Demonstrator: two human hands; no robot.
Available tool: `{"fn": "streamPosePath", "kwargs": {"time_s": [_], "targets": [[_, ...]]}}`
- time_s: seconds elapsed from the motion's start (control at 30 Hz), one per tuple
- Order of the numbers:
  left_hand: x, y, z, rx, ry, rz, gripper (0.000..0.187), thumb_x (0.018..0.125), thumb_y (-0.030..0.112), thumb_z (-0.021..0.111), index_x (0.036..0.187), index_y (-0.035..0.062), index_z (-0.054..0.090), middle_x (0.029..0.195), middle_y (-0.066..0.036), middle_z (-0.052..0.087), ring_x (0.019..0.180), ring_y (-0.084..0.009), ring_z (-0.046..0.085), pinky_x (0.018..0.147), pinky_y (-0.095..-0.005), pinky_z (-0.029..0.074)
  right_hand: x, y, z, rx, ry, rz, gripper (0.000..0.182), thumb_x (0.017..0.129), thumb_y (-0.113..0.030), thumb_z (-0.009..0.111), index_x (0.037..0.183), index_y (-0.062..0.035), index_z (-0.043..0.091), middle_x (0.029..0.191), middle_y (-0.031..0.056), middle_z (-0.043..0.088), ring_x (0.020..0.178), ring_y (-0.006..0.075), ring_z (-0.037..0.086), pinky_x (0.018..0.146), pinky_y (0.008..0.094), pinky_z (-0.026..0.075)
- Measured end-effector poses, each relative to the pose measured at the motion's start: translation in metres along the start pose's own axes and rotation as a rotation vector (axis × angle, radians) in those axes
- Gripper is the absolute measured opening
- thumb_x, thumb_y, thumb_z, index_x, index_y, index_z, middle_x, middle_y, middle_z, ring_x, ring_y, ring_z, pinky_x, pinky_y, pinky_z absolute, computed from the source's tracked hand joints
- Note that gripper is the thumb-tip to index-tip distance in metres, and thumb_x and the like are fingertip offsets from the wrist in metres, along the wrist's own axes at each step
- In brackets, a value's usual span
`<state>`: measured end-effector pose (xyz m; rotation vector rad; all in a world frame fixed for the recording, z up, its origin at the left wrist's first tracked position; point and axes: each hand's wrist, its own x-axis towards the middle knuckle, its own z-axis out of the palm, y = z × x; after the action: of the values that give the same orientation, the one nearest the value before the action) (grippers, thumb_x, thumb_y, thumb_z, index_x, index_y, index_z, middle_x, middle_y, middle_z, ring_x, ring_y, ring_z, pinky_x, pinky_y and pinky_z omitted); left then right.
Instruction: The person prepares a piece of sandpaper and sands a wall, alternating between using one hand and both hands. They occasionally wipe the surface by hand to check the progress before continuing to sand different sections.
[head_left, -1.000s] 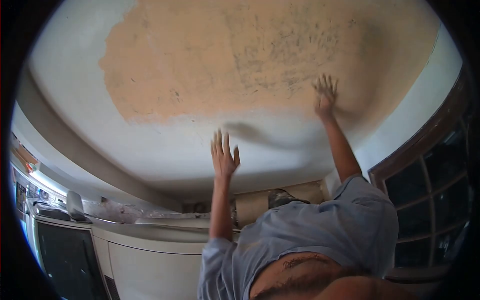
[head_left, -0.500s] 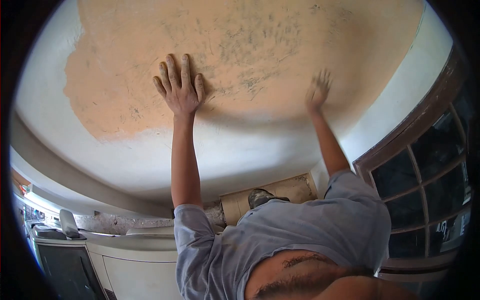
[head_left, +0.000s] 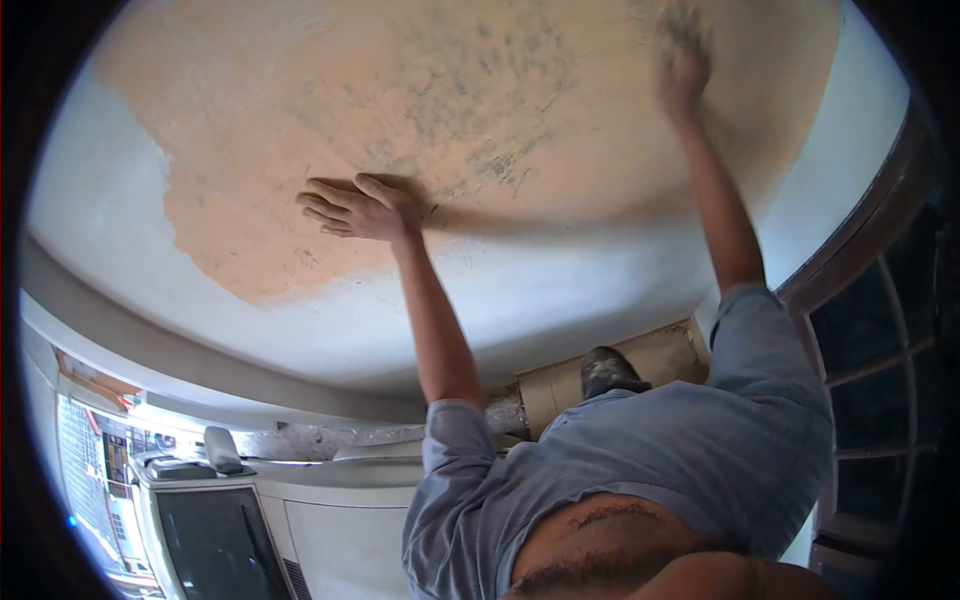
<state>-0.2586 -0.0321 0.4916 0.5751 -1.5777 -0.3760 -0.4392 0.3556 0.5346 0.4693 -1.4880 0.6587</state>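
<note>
My left hand [head_left: 360, 208] lies against the wall with its fingers stretched out to the left, thumb uppermost, and holds nothing. It touches the lower part of a peach-orange coated patch [head_left: 330, 110] marked with dark smudges and scratches. Higher up and to the right, my right hand [head_left: 685, 55] is at the same patch, smeared by motion. I cannot make out its fingers clearly or whether anything is under them. Both hands look dusty. Below the patch the wall [head_left: 570, 270] is whitish.
A brown-framed window with dark panes [head_left: 880, 400] stands at the right. Lower left is a pale cabinet-like unit [head_left: 350, 530] with a dark panel [head_left: 220, 545]. A curved grey ledge [head_left: 200, 355] runs along the left. A shoe [head_left: 608, 370] shows on a beige surface [head_left: 550, 390] below.
My left hand has turned from fingers up to fingers pointing left, staying against the wall. My right hand has moved up and to the right. The view has swung, showing more at the lower left.
</note>
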Motion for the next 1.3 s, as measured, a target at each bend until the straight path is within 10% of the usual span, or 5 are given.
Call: {"fn": "streamPosePath", "kwargs": {"time_s": [0.33, 0.73, 0.9, 0.97, 1.3], "targets": [[-0.247, 0.107, 0.036, -0.595, -1.669, 1.119, 0.051, 0.082, 0.028, 0.071, 0.13, 0.0195, 0.057, 0.124, -0.017, 0.061, 0.118, -0.0318, 0.056, 0.1, -0.05, 0.039, -0.384, -0.074, -0.185, 0.578, -0.732, 1.402, 0.022, 0.093, -0.02, 0.056, 0.105, -0.0053, 0.067, 0.077, 0.001, 0.062, 0.064, 0.015, 0.058, 0.058, 0.0309, 0.049], [-0.097, 0.015, 0.064, 0.266, 0.121, 0.178, 0.069, 0.1, 0.05, 0.011, 0.153, 0.0058, 0.004, 0.158, -0.021, -0.001, 0.147, -0.0344, 0.006, 0.117, -0.0519, 0.004, -0.455, 0.037, -0.416, 0.022, 0.721, 2.001, 0.028, 0.095, -0.029, 0.042, 0.099, -0.0079, 0.061, 0.092, 0.0131, 0.064, 0.088, 0.0265, 0.063, 0.08, 0.0434, 0.052], [-0.273, 0.099, 0.034, 0.07, -1.595, 1.106, 0.061, 0.087, 0.038, 0.061, 0.137, 0.0073, 0.047, 0.128, -0.023, 0.057, 0.118, -0.0378, 0.054, 0.112, -0.0494, 0.027, -0.459, 0.015, -0.357, 0.202, 0.493, 2.078, 0.031, 0.095, -0.032, 0.047, 0.113, -0.0086, 0.057, 0.108, 0.0132, 0.061, 0.098, 0.0281, 0.06, 0.089, 0.0454, 0.046], [-0.279, 0.102, 0.0, -0.761, -1.924, 0.413, 0.048, 0.083, 0.029, 0.07, 0.122, 0.0043, 0.059, 0.101, -0.02, 0.068, 0.099, -0.0398, 0.062, 0.101, -0.0459, 0.042, -0.435, 0.017, -0.336, 0.118, 0.501, 2.096, 0.035, 0.095, -0.033, 0.05, 0.119, -0.0084, 0.055, 0.114, 0.0131, 0.059, 0.102, 0.0284, 0.059, 0.092, 0.0456, 0.045], [0.079, 0.074, 0.007, -0.061, 0.11, 0.014, 0.08, 0.094, 0.062, 0.03, 0.148, 0.004, 0.024, 0.15, -0.033, 0.016, 0.137, -0.0482, 0.021, 0.104, -0.063, 0.027, -0.407, 0.056, -0.384, 0.252, 0.69, 2.003, 0.048, 0.098, -0.032, 0.045, 0.137, -0.0036, 0.039, 0.137, 0.0185, 0.043, 0.123, 0.0328, 0.046, 0.1, 0.0465, 0.04]]}}
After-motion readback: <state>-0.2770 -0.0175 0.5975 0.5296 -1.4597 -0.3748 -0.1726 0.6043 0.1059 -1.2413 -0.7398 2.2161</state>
